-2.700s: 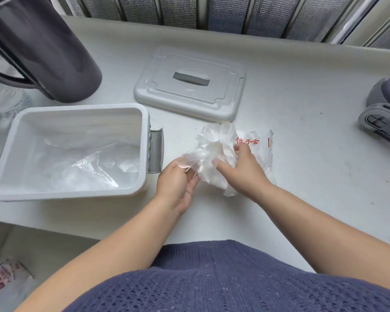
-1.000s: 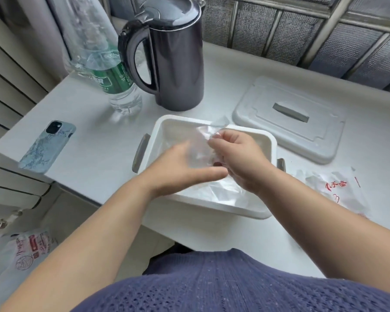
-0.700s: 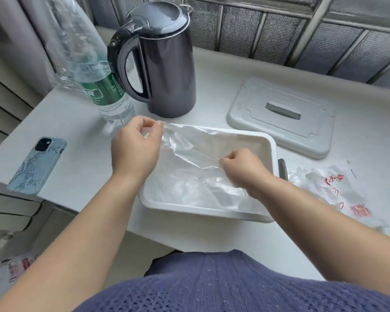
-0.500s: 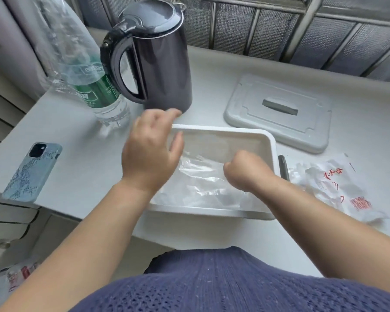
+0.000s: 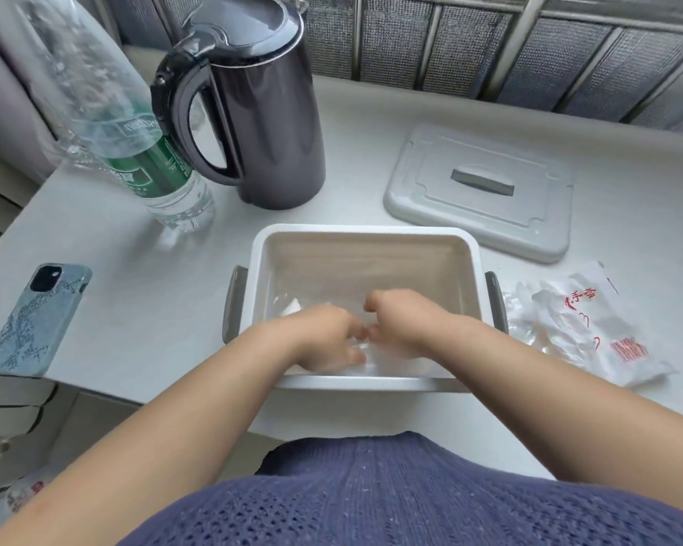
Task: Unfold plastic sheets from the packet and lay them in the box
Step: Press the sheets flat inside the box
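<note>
Both hands are down inside the box [image 5: 365, 234], a white open tub at the centre of the frame, close together near its front wall. The left hand [image 5: 324, 336] lies back up with its fingers fairly straight, pressing flat on a clear sheet [image 5: 290, 307] that lies on the floor of the box. The right hand [image 5: 403, 325] sits just beside it, knuckles up and fingers curled under. Whether they pinch the sheet or only rest on it cannot be told, since the fingertips are hidden and the picture is soft there. A whitish fold of the sheet shows just left of the hands.

The packet [image 5: 580, 329], crumpled clear plastic with red print, lies on the table [image 5: 135, 262] just right of the box, near the right edge of the frame. A grey lid [image 5: 482, 191] lies flat at upper right, apart from the box. A dark kettle [image 5: 261, 104] stands at upper centre, a clear bottle [image 5: 135, 132] with a green label at upper left, and a phone [image 5: 36, 317] face down at the left.

The step in hand looks like smoothing a sheet down into the box. The next move probably calls for both hands to let go and lift out without dragging the thin sheet, which is likely to cling and wrinkle. The right hand would then reach right to the packet for a fresh folded sheet.
</note>
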